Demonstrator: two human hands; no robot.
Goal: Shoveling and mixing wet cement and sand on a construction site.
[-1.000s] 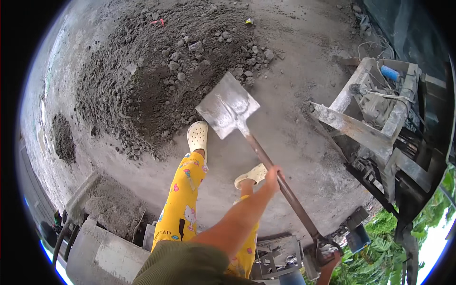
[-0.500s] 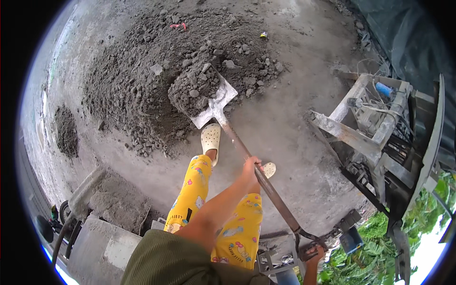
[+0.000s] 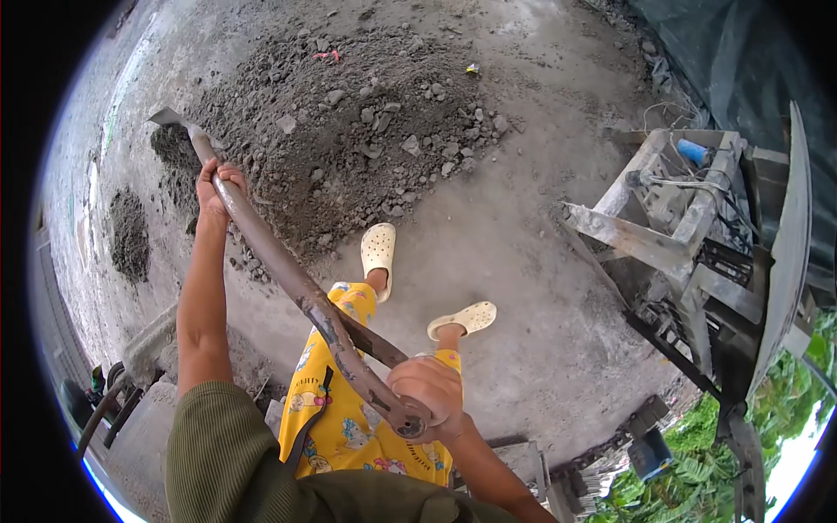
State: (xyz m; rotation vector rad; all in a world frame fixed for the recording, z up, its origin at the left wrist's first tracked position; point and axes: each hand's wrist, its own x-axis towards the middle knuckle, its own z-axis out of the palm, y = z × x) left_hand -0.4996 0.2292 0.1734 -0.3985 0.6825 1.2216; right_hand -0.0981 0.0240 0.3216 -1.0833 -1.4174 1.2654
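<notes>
left hand (image 3: pixel 212 185) grips shovel (image 3: pixel 288 275) shaft near blade, over gravel pile (image 3: pixel 349 148) | right hand (image 3: pixel 427 394) closed on handle end | risk: tilted blade may spill load onto sandals (image 3: pixel 379 253)

Daylit concrete floor (image 3: pixel 523 261), grey metal frame (image 3: pixel 671 227), green plants (image 3: pixel 697 471).

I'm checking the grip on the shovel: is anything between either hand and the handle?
Nothing visible. The left hand wraps the shovel handle directly, up near the blade, and the right hand closes around its end; both bare hands touch the metal.
</notes>
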